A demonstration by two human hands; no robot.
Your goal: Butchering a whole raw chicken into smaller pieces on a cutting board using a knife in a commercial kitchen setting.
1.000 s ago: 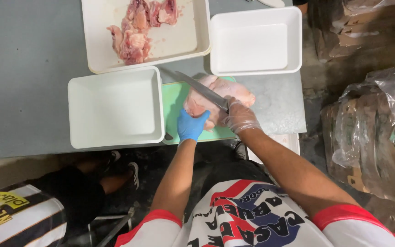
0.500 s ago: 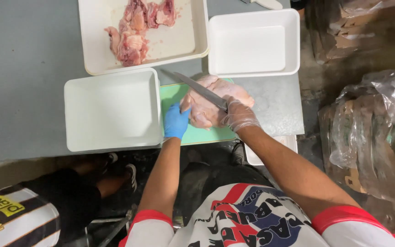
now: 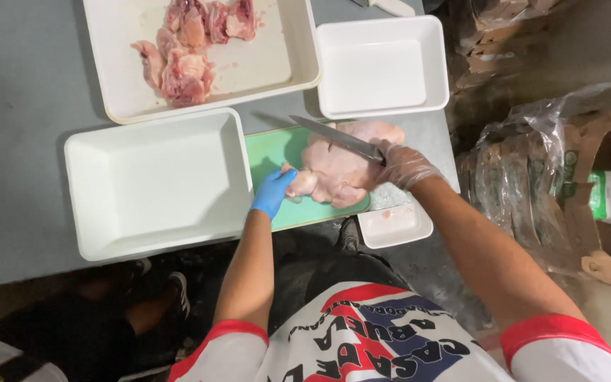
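Centre of frame: my left hand, in a blue glove, is closed on the near-left end of the raw chicken piece, which lies on the green cutting board. My right hand, in a clear glove, is clenched around the handle of the knife; the blade runs up and left from that hand, across the upper side of the chicken, its tip over the board. The chicken thus lies between my two hands, touching both. Left of the board, an empty white tray sits on the grey worktop. Upper left of frame: a larger white tray holding cut chicken pieces. Upper right: a second empty white tray. Just below the board's right end, a small white tray. Right edge: plastic-wrapped cartons.
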